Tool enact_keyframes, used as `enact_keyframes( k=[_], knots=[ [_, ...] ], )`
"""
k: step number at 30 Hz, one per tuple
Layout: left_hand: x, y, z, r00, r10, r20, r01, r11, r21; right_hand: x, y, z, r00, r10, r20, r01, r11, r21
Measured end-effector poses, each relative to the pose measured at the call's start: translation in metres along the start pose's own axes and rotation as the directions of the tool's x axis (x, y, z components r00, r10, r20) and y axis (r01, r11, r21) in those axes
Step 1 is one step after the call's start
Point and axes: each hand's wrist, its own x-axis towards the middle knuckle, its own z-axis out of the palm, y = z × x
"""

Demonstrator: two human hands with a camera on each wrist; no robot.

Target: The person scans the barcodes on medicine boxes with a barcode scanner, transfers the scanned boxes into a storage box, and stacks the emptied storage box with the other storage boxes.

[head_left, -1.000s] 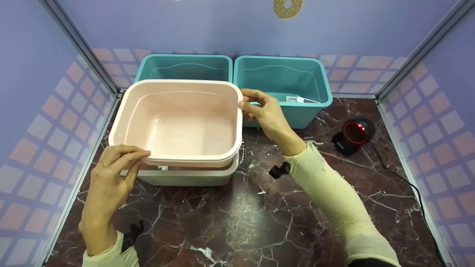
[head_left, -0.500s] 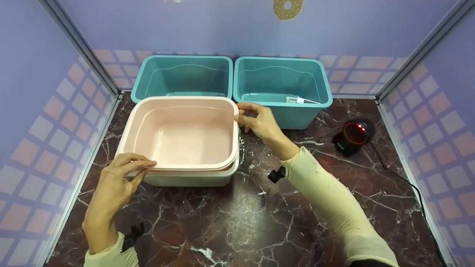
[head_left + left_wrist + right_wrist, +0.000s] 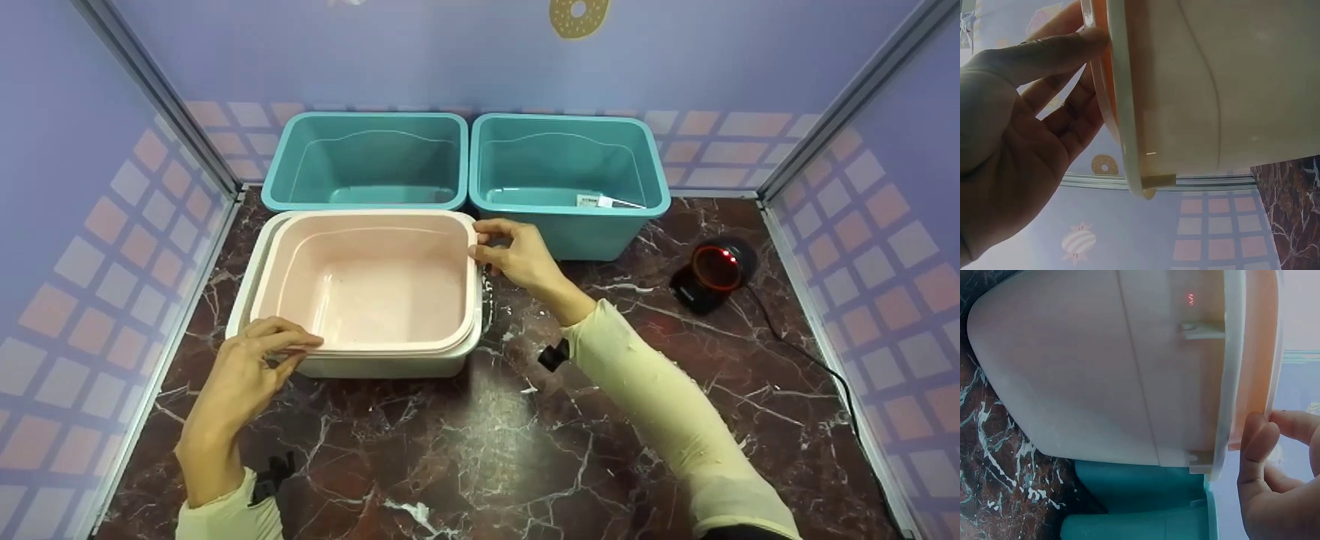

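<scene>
A pink plastic basin sits inside a white plastic bin, its rim just above the bin's rim. My left hand pinches the basin's front-left rim between thumb and fingers. On the right side, my right hand pinches the rim near the back corner. In the left wrist view, the thumb lies against the basin's rim beside the bin's wall. The right wrist view has fingertips at the basin's rim, raised above the bin. What lies beneath the basin is hidden.
Two teal bins stand behind, a left one and a right one with a white-labelled item inside. A black scanner-like device with red lights and a cable stands at the right. Purple walls enclose the dark marbled table.
The pink basin has come down and toward me, settling into the white bin. Both hands moved with it, keeping their grip. More of the left teal bin now shows.
</scene>
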Motion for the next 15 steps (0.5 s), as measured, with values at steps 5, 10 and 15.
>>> enact_keyframes(
  k=[5,10,15],
  knots=[
    [0.0004,-0.0013,-0.0005,0.999,-0.013,0.037,0.012,1.000,0.015,0.0015,0.0043,0.0008,1.000,0.011,0.012,-0.011,1.000,-0.001],
    [0.0008,-0.0007,-0.0015,0.998,-0.007,0.056,0.007,1.000,0.006,0.0023,0.0062,-0.0002,1.000,0.019,0.025,-0.018,1.000,-0.021],
    [0.0008,0.0000,-0.0019,0.997,-0.014,0.082,0.012,1.000,0.023,0.0026,0.0067,-0.0004,1.000,0.023,0.018,-0.022,0.998,-0.056]
  ],
)
